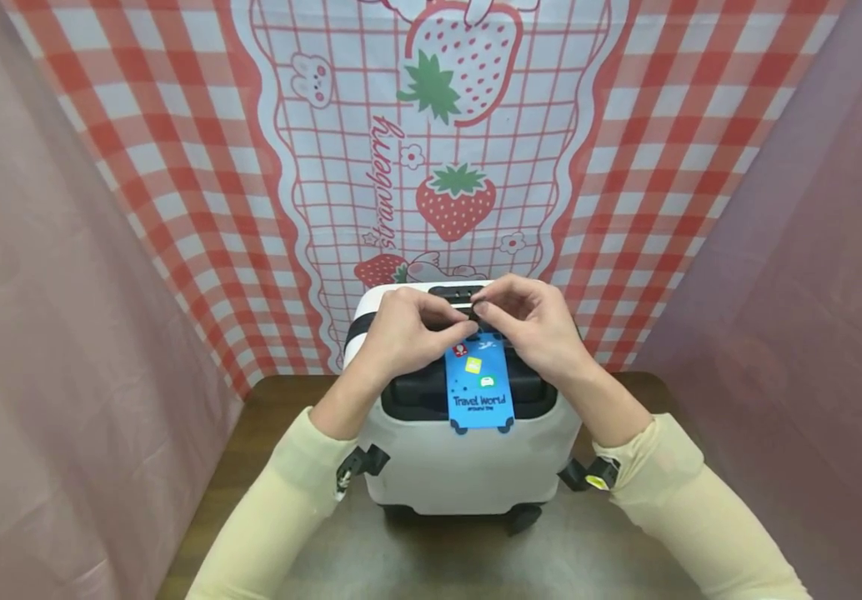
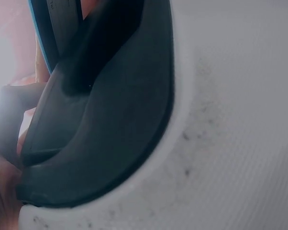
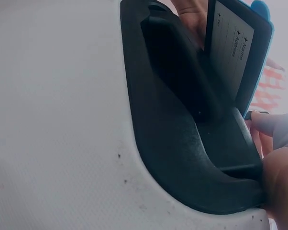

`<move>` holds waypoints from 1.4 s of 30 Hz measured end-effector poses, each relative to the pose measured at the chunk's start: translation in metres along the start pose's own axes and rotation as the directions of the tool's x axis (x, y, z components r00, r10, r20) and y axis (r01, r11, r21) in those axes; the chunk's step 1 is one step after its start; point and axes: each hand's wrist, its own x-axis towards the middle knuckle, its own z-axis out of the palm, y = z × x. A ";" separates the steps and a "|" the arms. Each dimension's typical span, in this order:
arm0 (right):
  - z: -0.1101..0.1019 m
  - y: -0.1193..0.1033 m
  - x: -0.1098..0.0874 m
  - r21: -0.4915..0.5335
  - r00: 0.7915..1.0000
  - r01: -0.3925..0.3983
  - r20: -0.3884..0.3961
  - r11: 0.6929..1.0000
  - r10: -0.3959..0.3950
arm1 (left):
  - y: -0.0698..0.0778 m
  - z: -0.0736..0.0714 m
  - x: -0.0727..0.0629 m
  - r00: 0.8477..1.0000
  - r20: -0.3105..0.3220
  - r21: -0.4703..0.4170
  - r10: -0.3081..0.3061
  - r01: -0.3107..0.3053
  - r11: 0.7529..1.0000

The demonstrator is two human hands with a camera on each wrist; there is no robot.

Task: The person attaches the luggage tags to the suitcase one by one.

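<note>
A white suitcase point(image 1: 468, 471) stands upright in front of me, with a black recessed panel point(image 3: 168, 120) at its top edge. Against that panel hangs a blue luggage tag point(image 1: 479, 392) printed "Travel World"; its back, with a name and address card point(image 3: 230, 45), shows in the right wrist view. My left hand point(image 1: 412, 329) pinches the tag's dark strap just above the tag, thumb and index finger together. From the other side, my right hand point(image 1: 539, 325) pinches the strap point(image 1: 473, 312) with its thumb and index finger. The strap is mostly hidden by the fingertips.
The suitcase stands on a brown wooden table point(image 1: 273, 417). Close behind it hangs a red-checked strawberry cloth point(image 1: 453, 150). Pink curtains point(image 1: 63, 333) enclose both sides. A black band point(image 1: 359, 327) runs over the suitcase's left top corner.
</note>
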 end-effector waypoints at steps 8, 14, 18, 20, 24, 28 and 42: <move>0.002 -0.002 -0.002 0.039 0.999 0.002 -0.036 0.999 -0.001 | 0.002 0.000 -0.001 1.000 0.013 0.024 -0.012 0.012 1.000; 0.004 -0.002 -0.004 -0.015 0.995 0.075 -0.070 0.997 -0.076 | 0.002 0.002 -0.001 1.000 0.022 0.042 -0.019 0.018 0.999; 0.005 -0.002 -0.004 -0.031 0.984 0.148 -0.096 0.989 -0.150 | 0.003 0.003 0.000 1.000 0.022 0.053 -0.021 0.020 0.998; 0.006 -0.001 -0.003 -0.022 0.979 0.171 -0.107 0.985 -0.172 | 0.003 0.003 0.000 0.999 0.022 0.058 -0.026 0.025 0.998; 0.008 0.000 -0.003 -0.026 0.967 0.218 -0.131 0.976 -0.219 | 0.004 0.003 0.001 0.999 0.020 0.077 -0.032 0.030 0.997; 0.010 0.001 -0.004 -0.037 0.955 0.257 -0.144 0.966 -0.260 | 0.004 0.003 0.001 0.999 0.022 0.091 -0.038 0.036 0.995; -0.016 -0.010 -0.001 -0.272 0.984 0.131 -0.081 0.953 -0.158 | 0.002 -0.005 -0.004 1.000 0.017 0.197 -0.011 0.008 0.980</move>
